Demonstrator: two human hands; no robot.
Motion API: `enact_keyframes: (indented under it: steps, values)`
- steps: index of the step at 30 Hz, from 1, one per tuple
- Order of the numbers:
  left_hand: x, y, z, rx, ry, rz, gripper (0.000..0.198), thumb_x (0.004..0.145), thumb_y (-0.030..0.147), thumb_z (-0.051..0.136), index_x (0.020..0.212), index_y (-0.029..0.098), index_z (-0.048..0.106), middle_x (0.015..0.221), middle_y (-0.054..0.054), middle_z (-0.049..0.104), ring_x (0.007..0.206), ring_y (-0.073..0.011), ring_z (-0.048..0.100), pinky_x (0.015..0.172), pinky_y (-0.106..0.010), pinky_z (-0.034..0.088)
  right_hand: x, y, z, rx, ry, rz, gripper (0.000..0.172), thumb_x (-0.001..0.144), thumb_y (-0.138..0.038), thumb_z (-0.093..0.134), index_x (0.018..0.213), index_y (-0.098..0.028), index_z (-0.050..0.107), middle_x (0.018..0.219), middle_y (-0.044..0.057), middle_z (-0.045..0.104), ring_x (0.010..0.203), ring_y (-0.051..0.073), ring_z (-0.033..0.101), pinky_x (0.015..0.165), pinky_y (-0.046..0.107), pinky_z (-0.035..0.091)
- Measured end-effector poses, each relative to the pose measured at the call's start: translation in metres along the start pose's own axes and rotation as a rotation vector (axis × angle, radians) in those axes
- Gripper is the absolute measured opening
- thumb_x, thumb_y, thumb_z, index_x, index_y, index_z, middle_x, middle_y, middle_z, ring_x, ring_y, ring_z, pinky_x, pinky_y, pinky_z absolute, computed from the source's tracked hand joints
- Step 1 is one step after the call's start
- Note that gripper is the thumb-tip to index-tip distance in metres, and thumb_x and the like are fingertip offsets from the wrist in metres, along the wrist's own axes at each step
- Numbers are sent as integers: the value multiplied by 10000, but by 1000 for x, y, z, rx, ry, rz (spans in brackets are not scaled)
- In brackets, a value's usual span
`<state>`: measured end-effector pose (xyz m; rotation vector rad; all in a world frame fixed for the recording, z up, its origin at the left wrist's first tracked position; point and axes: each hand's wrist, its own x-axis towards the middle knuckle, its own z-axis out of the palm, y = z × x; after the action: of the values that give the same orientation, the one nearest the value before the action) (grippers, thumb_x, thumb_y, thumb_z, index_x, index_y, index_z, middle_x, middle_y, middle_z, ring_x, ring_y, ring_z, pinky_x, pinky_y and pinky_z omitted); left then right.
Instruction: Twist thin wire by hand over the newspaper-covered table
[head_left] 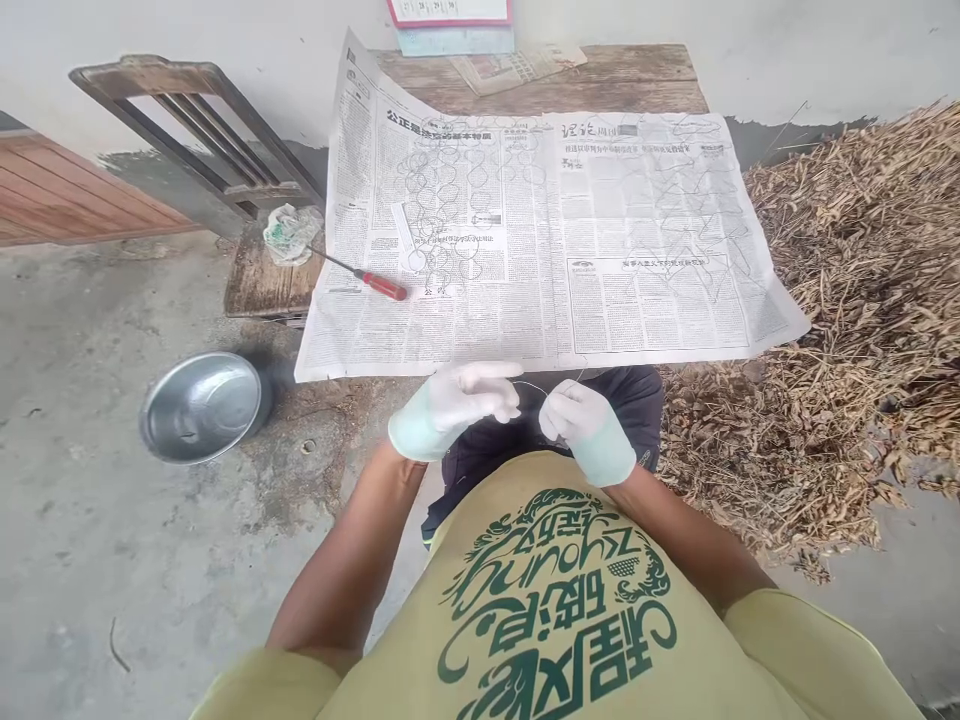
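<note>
1. While the wire (534, 385) is held off the newspaper (517, 330), regard this piece as unfinished. It spans the gap between two gloved hands, over the dark trousers (469, 460) and just short of the sheet's near edge.
2. Right hand (574, 415): fingers curled, thumb and fingertips pinching the wire. A thin end projects above the grip.
3. Left hand (469, 395): fingers mostly extended and close together, with the wire meeting them near the tips. Whether they clamp it cannot be told.
4. Status of held piece: one shallow curve shows between the hands; no closed loop is visible there.
5. Screwdriver (384, 286): red handle on the newspaper, shaft crossing its left edge toward the crumpled bag (291, 235) on the wooden chair (255, 275). Neither hand touches it.
6. Left page: thin rings (435, 190) lie grouped beside a pale strip (403, 230), many touching or overlapping. Judged as formed pieces.
7. Right page: angular outlines (701, 230) lie clustered; these also appear formed. Individual pieces cannot be separated by eye.
8. Remaining work: the held wire is not yet set among the others. Beyond the sheet, the wooden table (637, 80) carries a folded paper (517, 70); the number of pieces outstanding cannot be determined.
</note>
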<state>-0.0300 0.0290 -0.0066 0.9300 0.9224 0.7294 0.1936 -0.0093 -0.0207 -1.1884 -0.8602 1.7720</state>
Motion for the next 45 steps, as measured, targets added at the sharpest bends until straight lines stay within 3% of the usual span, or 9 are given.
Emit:
enact_keyframes:
  steps: [2,6,14,18,23,30,35,41,45]
  values:
    - [-4,-16,6,-66,40,71,597,735,329,950,1290,193,776,1045,-96,823,839,-211,786,849,-360,637,5,5,-1,136,-31,5,337,889,-359,713,663,-240,494,571,-16,528,558,148,468,560,318,350]
    - [-6,-35,28,5,241,202,464,793,362,913,1206,174,816,1151,-123,824,956,-249,789,988,-420,619,9,6,2,361,-125,35,416,839,-429,830,693,-234,492,565,-53,447,530,135,442,555,313,339]
    - [-4,-28,36,83,379,463,232,902,413,806,1000,214,875,1017,-89,848,936,-267,796,990,-435,617,2,7,13,329,-184,80,415,822,-448,832,719,-236,490,556,-61,442,512,131,437,556,319,319]
    - [1,-29,32,-30,335,412,328,848,516,824,800,192,850,865,-109,830,860,-298,786,846,-453,644,-5,8,13,167,-167,40,337,858,-386,759,710,-242,493,541,-46,476,524,147,467,567,329,335]
    - [10,-28,21,-141,174,228,420,759,556,875,613,179,762,648,-88,745,638,-232,715,638,-380,588,-16,-2,15,-50,-185,47,211,871,-240,612,681,-233,519,545,-15,583,529,145,476,590,331,331]
    - [16,-22,17,-233,-18,147,513,774,608,840,514,196,677,567,-69,671,620,-204,657,698,-396,568,-30,-24,23,-189,-193,43,201,831,-167,557,639,-222,535,580,-13,607,599,146,512,669,334,375]
    - [25,-17,15,-77,44,141,496,789,621,841,599,174,738,624,-77,716,613,-177,665,677,-340,562,-29,-22,23,-201,-129,74,233,831,-174,552,606,-225,520,575,-15,593,588,140,490,652,327,372]
    - [12,-22,22,6,127,167,438,875,565,804,969,139,831,879,-107,820,720,-185,727,752,-333,598,-26,-18,21,-137,9,26,227,819,-164,551,605,-230,511,587,-17,600,579,137,481,607,319,352]
    - [2,-27,32,-4,123,204,330,887,470,819,833,145,819,898,-122,819,807,-214,744,813,-363,609,-23,-16,21,-90,-5,49,226,803,-160,552,598,-236,494,546,-19,587,544,136,476,592,325,342]
